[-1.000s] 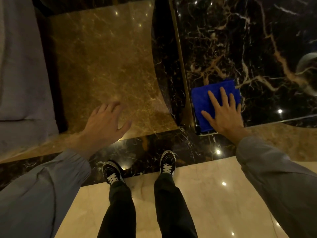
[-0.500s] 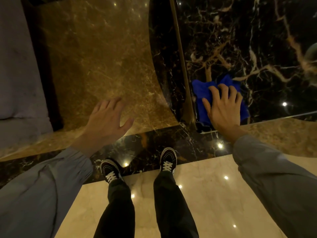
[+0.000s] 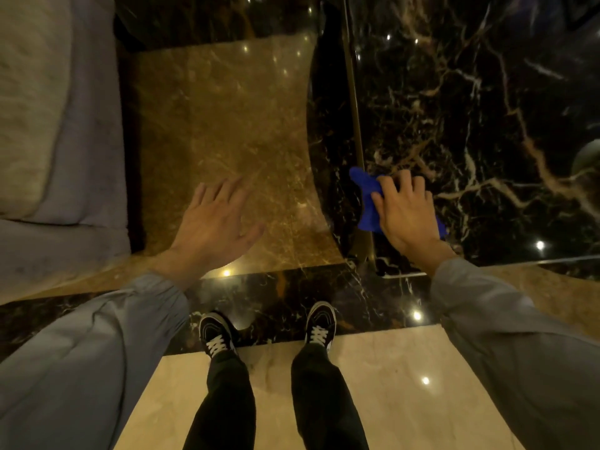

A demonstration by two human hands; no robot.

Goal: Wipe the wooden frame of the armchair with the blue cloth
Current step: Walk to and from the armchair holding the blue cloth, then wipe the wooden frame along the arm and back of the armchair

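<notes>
My right hand (image 3: 406, 212) curls its fingers round the bunched blue cloth (image 3: 367, 196) at the near left corner of a black marble table top (image 3: 470, 118). The cloth sticks out to the left of my fingers, over the table's thin metal edge. My left hand (image 3: 211, 222) hovers with fingers spread and holds nothing, over the brown marble floor. At the far left stands the grey upholstered armchair (image 3: 74, 151) with a pale cushion (image 3: 29, 108). A dark strip runs along its right side; I cannot tell whether that is wood.
The floor has a brown marble panel (image 3: 220, 151), a black veined band (image 3: 279, 306) under my shoes (image 3: 216, 336) and pale tiles nearer me. The table's brass-coloured edge (image 3: 354, 125) runs away from me between the floor and the top.
My right hand went from lying flat on the spread cloth to gathering it into a bunch and gripping it. The left hand stayed open. The view tilted a little.
</notes>
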